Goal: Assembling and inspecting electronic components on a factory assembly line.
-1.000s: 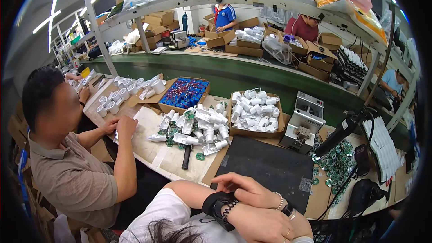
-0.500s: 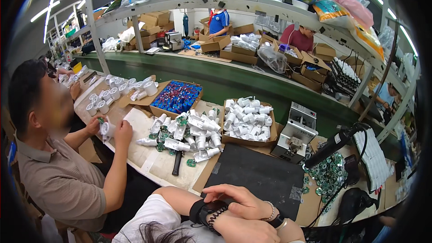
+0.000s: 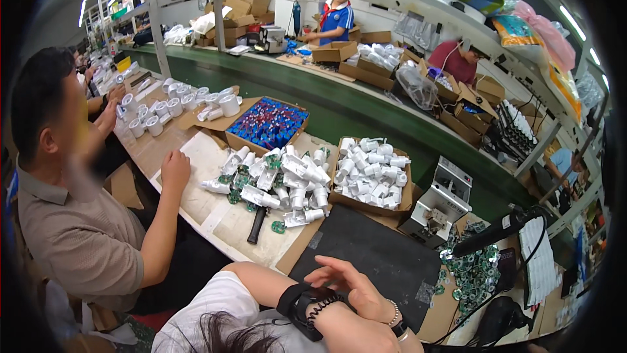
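My forearms cross in front of me at the bench's near edge. My left hand (image 3: 356, 335) lies lowest, its back upward and its fingers out of sight. On that wrist sit a black band with a dark device (image 3: 307, 304) and a coiled black cord (image 3: 321, 309). Above it is my right hand (image 3: 358, 291), fingers stretched and lifted off the device, thumb apart, holding nothing. A beaded bracelet (image 3: 394, 314) and a dark watch strap (image 3: 400, 328) circle the right wrist. Just beyond both hands lies a black mat (image 3: 366, 248).
Behind the mat stand a carton of white plastic parts (image 3: 336, 190) and a grey machine (image 3: 436, 206). Green circuit boards (image 3: 480, 268) lie right, below a black cylinder (image 3: 486, 239). Left are white housings (image 3: 264, 193), a black handle (image 3: 257, 225) and a seated co-worker (image 3: 85, 222).
My right fingers have risen off the left wrist's device and spread. The co-worker no longer holds the white part near them; one arm now reaches to the far left. The view has shifted slightly.
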`<state>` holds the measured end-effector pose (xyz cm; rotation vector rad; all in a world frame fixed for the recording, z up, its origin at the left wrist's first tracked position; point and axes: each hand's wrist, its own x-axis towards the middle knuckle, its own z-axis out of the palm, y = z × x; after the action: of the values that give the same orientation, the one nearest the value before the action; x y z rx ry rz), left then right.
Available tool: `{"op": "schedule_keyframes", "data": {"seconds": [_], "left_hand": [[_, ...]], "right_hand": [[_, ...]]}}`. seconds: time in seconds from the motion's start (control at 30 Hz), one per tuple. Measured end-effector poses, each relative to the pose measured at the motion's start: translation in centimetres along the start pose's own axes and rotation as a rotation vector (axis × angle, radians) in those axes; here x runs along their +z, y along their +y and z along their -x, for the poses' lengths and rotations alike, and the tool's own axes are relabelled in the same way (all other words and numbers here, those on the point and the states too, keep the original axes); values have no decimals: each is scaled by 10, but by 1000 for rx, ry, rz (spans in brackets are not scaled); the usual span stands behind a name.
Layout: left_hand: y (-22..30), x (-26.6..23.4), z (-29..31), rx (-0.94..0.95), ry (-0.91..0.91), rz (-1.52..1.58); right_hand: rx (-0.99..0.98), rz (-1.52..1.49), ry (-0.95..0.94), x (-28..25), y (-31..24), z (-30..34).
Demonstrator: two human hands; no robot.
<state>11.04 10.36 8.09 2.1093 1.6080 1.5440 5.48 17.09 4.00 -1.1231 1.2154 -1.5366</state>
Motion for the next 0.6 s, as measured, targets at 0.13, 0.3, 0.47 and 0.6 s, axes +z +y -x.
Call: {"op": "schedule_keyframes", "data": {"seconds": [0.13,0.3,0.47,0.6], "left_hand": [[-7,1,5,-19,55,20],[-17,-3,5,-3,59,27],[-19,5,-2,5,63,44],[-15,0,-6,3,19,50]], "right_hand": [[-44,-28,64,-1,-6,2],[-105,-194,189,2,5,3],[-106,-239,194,10,2,6],[-160,-199,158,5,6,4]]}}
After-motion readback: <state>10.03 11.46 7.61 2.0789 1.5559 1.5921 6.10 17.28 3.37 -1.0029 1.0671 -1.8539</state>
